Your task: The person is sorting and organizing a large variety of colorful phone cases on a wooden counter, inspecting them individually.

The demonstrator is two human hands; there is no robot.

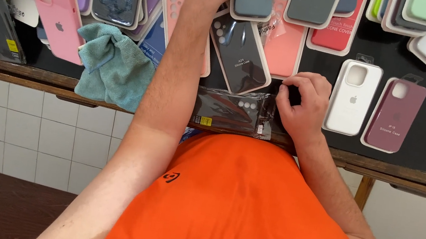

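Head view: right hand [302,106] pinches the end of a dark phone case in clear wrap [233,112] lying on the bench [408,175]; left hand reaches out of frame, fingers unseen.

Glossy plastic sleeve [233,112] (crinkled), soft teal cloth [115,68]; matt wooden ledge [21,75]
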